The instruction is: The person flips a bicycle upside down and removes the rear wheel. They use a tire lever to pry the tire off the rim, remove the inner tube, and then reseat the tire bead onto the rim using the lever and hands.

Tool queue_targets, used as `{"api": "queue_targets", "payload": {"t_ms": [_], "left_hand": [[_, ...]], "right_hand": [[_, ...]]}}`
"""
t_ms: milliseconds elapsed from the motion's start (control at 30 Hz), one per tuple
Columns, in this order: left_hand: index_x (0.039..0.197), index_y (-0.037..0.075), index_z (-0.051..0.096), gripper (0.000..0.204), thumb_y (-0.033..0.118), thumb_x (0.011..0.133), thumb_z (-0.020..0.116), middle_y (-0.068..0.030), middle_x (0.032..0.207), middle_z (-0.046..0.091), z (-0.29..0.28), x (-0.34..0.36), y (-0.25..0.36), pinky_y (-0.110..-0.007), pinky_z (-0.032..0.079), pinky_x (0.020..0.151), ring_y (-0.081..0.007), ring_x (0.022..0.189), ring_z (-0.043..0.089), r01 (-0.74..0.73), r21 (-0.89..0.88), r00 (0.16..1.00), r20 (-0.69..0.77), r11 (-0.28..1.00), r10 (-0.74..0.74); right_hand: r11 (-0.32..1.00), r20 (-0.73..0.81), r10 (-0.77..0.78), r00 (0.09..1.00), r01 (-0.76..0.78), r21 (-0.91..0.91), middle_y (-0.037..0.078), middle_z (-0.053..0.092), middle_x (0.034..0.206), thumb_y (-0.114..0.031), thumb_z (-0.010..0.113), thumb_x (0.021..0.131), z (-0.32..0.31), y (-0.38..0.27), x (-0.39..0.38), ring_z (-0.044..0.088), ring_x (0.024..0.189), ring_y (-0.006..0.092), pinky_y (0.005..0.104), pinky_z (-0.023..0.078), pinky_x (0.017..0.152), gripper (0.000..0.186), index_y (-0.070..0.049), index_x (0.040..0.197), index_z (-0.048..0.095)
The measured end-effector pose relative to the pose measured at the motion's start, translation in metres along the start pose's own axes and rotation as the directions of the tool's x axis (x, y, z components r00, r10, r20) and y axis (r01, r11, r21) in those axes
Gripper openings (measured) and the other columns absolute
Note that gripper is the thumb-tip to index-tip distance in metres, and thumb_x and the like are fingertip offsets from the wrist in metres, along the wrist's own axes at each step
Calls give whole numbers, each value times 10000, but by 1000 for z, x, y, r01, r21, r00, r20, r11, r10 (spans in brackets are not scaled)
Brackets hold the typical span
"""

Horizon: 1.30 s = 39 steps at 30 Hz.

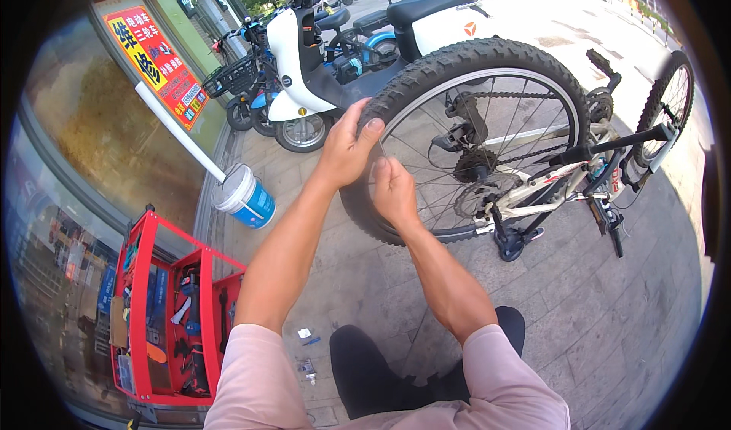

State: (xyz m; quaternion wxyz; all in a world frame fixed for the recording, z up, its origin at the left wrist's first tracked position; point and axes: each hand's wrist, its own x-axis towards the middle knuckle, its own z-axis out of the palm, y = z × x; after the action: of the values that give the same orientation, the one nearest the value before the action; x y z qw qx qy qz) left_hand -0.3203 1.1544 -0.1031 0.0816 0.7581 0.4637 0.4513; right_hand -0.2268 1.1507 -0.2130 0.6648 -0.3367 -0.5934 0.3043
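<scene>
In front of me a white-framed bicycle [560, 175] is tipped over, with its rear wheel toward me. A knobbly black tire [457, 58] surrounds the silver rim [550, 76]. My left hand [346, 147] is closed around the left side of the tire, thumb on its sidewall. Just below and to the right, my right hand [394, 194] is pinched at the rim's edge. A thin, narrow piece shows above its fingertips; I cannot tell whether it is a tool. The sprockets [476, 165], chain and derailleur [466, 125] sit at the wheel's centre.
At my left stands a red tool cart [199, 316] holding tools. Beyond it, a blue and white bucket [247, 198] sits by the shop wall with a white pole [179, 131] above it. A white scooter [285, 72] is parked behind the wheel. Small items [306, 338] lie on the paving.
</scene>
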Motion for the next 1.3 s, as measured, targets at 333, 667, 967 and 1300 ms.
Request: {"api": "queue_targets", "payload": {"t_ms": [333,667,967,1300], "left_hand": [[1283,-17,444,580,427,917,517,-200,1155,577,3,-23,-16,-356,411,923,-290,1083,557,-11,-41,998,-59,999,8],[1314,-22,391,623,453,927,503,-159,1144,570,11,-74,-52,-329,405,911,-234,1047,548,80,-110,985,-142,991,-95],[1325,-30,362,631,436,926,510,-160,1131,579,30,-113,-96,-339,419,896,-236,1031,558,119,-167,972,-182,979,-149],[1349,13,382,666,480,899,531,-220,1218,548,2,-8,-12,-361,417,936,-266,1160,533,-111,-8,989,-100,994,109]], "right_hand": [[927,-107,123,987,-76,367,-37,416,572,-355,387,1006,-21,-19,42,358,499,42,221,276,442,413,-72,718,475],[804,-2,313,950,-264,533,-47,391,539,-425,425,980,-39,-46,66,290,402,29,200,209,355,405,-90,762,489],[909,32,220,975,-217,355,-45,416,560,-365,443,988,-33,-35,49,351,488,34,202,274,437,382,-82,745,525],[995,223,-20,975,40,-87,217,598,723,-256,448,962,-27,-13,23,576,707,429,473,437,629,270,-30,865,557]]}}
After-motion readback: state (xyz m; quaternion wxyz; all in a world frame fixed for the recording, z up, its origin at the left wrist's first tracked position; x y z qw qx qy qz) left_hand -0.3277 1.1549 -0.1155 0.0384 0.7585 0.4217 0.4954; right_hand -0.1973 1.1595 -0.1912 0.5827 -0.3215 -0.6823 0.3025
